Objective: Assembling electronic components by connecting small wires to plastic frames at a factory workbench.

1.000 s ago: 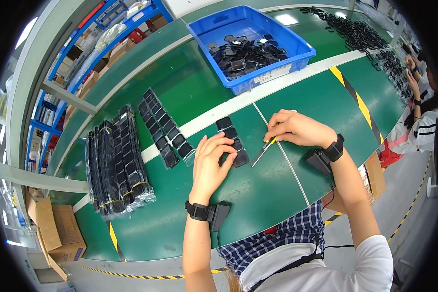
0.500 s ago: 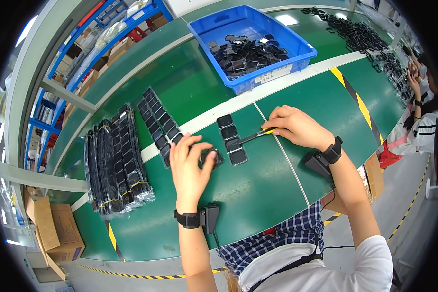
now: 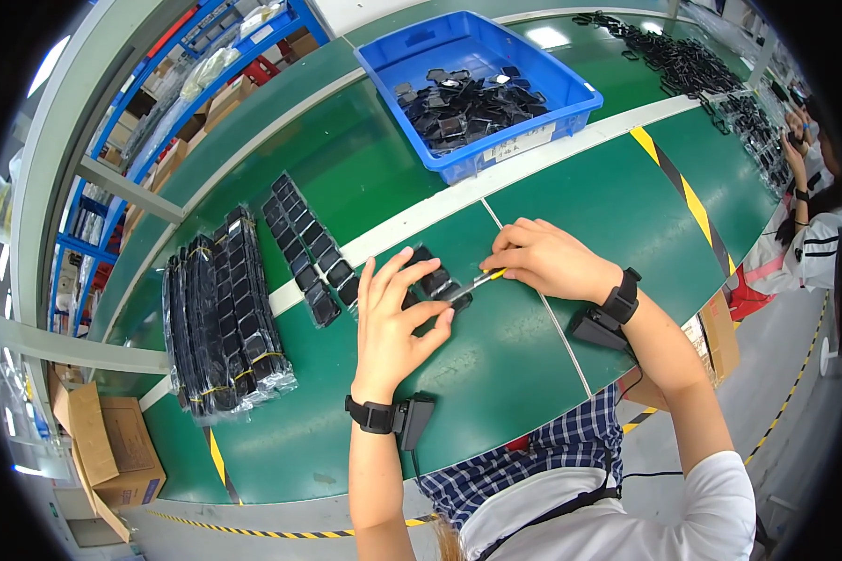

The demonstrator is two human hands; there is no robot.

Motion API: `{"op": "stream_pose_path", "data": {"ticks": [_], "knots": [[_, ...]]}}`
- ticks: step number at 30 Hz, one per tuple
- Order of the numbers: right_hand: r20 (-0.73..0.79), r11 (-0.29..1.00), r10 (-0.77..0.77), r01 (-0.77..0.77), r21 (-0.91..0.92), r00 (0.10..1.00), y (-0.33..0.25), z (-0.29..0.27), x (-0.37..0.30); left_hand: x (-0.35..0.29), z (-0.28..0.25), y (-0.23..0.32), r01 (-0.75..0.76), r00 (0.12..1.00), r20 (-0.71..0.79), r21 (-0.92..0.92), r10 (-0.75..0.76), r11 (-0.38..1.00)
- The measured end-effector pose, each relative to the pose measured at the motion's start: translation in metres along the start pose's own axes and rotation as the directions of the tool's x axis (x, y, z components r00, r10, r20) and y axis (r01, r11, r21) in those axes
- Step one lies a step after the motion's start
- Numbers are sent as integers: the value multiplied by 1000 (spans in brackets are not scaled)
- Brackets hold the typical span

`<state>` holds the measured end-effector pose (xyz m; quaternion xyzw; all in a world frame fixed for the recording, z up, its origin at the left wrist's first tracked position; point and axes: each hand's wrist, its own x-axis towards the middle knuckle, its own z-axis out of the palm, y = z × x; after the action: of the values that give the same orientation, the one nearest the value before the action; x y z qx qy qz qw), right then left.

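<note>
My right hand (image 3: 543, 260) pinches a slim yellow-and-black tool (image 3: 488, 276) with a narrow metal end, whose exact kind I cannot make out. Its tip points left and down, reaching the lower end of a short strip of black square pieces (image 3: 433, 280). Over the left side of that strip lies my left hand (image 3: 391, 323), thumb and index fingertips close together beside the tool's tip, other fingers spread upward. Whatever sits between that thumb and finger is too small to tell. Left of this hand, two longer rows of black squares (image 3: 301, 234) lie side by side.
Plastic-wrapped stacks of black squares (image 3: 225, 318) lie at the left. A blue bin (image 3: 571, 110) of loose black pieces stands behind. Black loops (image 3: 683, 61) are heaped at far right, near another person's hands (image 3: 795, 150). A cardboard box (image 3: 126, 449) stands lower left.
My left hand has moved right onto the short strip, bringing thumb and index finger together. My right hand and the tool have shifted slightly left, with the tip now lower on the strip.
</note>
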<state>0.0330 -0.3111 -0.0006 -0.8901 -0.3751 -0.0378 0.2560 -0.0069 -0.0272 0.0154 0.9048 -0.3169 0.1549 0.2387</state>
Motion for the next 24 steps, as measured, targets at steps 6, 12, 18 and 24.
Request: {"op": "stream_pose_path", "data": {"ticks": [6, 12, 18, 24], "knots": [[49, 997, -29, 26, 66, 998, -5, -1, 1, -2, 14, -8, 110, 993, -31, -1, -110, 994], [99, 992, -22, 9, 123, 995, -7, -4, 1, -2, 15, -8, 138, 990, -44, 4, -137, 990], [98, 991, -40, 27, 133, 994, -5, -1, 0, -3, 15, -9, 231, 973, 35, -135, -229, 963], [74, 987, -66, 54, 150, 995, -7, 4, 2, -2, 17, -9, 242, 970, 88, -214, -228, 946]]}}
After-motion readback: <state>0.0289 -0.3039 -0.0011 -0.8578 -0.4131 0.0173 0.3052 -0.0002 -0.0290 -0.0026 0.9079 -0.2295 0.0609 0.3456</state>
